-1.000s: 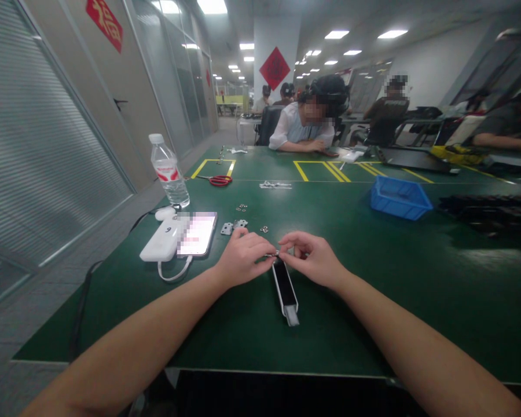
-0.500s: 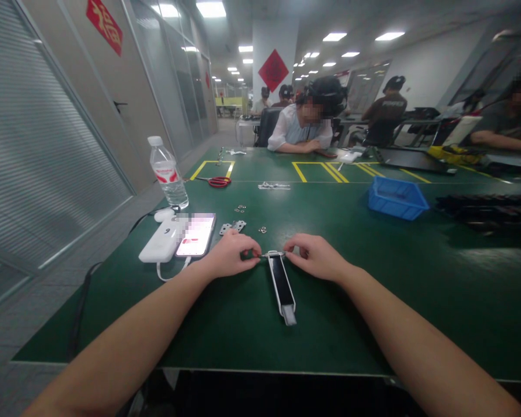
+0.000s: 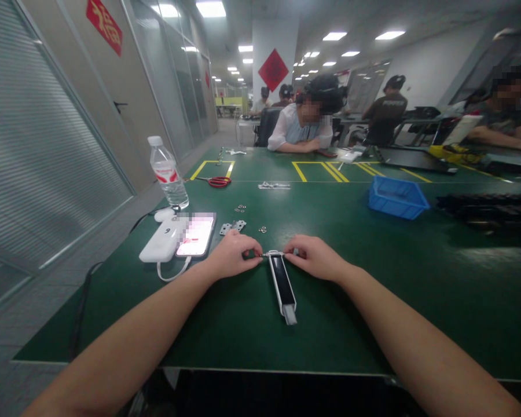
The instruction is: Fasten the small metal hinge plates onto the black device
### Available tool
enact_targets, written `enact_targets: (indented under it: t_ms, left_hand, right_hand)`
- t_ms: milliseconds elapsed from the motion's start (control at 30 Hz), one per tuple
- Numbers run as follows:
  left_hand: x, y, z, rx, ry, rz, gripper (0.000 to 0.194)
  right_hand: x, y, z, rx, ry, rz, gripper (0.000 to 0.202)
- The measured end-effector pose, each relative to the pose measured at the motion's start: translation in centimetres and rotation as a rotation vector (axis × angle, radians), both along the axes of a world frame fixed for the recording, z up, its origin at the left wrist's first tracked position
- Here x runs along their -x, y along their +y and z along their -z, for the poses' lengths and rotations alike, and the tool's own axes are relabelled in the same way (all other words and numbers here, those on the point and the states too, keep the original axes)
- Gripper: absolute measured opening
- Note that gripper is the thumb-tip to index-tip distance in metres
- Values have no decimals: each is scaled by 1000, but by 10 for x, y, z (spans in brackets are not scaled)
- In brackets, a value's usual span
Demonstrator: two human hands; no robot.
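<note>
A long, narrow device with a white frame and a black face (image 3: 282, 281) lies on the green table, a grey tab (image 3: 290, 315) sticking out of its near end. At its far end is a thin metal piece (image 3: 265, 255), running crosswise. My left hand (image 3: 235, 255) closes thumb and fingers on the left end of that piece. From the other side, my right hand (image 3: 315, 256) pinches at the device's far right corner; what lies between its fingertips is too small to make out. Just beyond my left hand are perforated metal plates (image 3: 233, 226), and small metal rings (image 3: 263, 230) lie ahead of the device.
To the left stand a water bottle (image 3: 168, 174), a white power bank (image 3: 158, 240) and a lit phone (image 3: 196, 234) joined by a cable. Red-handled scissors (image 3: 219, 182) lie farther back. A blue bin (image 3: 397, 198) is at right; a person (image 3: 301, 124) sits opposite.
My left hand has shifted very slightly to the right along the metal piece. The right hand and the device stay nearly where they were.
</note>
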State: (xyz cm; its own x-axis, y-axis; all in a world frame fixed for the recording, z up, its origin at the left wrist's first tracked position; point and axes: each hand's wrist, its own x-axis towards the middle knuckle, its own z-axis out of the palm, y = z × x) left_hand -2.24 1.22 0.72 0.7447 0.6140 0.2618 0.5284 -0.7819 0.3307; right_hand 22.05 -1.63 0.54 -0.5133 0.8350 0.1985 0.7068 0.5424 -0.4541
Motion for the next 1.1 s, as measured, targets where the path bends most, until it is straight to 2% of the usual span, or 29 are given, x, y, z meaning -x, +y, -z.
enact_targets:
  t_ms: [433,700,1100]
  left_hand:
    - [-2,0,5,-33,5,1,10]
    - [-6,-2,7,-66,-9,-18,10]
    - [-7,-2,9,-90,-35,-22,12]
  right_hand:
    - [0,0,0,-14,12,-10,10]
    - [0,2,7,-3,37,8,9]
    - [0,1,5,12,53,10,9]
